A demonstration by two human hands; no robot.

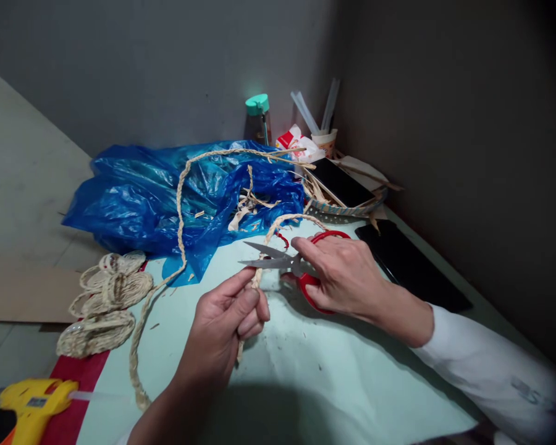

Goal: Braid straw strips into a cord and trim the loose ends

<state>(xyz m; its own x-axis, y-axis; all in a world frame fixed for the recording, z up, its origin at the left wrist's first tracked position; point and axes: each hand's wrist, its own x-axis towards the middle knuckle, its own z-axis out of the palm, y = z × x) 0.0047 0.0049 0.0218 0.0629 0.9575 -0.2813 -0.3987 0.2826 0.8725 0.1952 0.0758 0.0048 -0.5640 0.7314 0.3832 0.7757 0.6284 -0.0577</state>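
Between the thumb and fingers of my left hand I pinch a braided straw cord. One short end pokes out below my fingers, while the rest curves up and away toward the right. My right hand is closed on red-handled scissors. Their blades are parted and lie around the cord, just above my left fingertips. Another stretch of braid runs from beside my left forearm up over a blue plastic bag.
Several small woven straw slippers sit at the table's left edge. A yellow glue gun lies at lower left. Toward the back are a green-lidded bottle, a cup of glue sticks and a phone; a black slab lies right.
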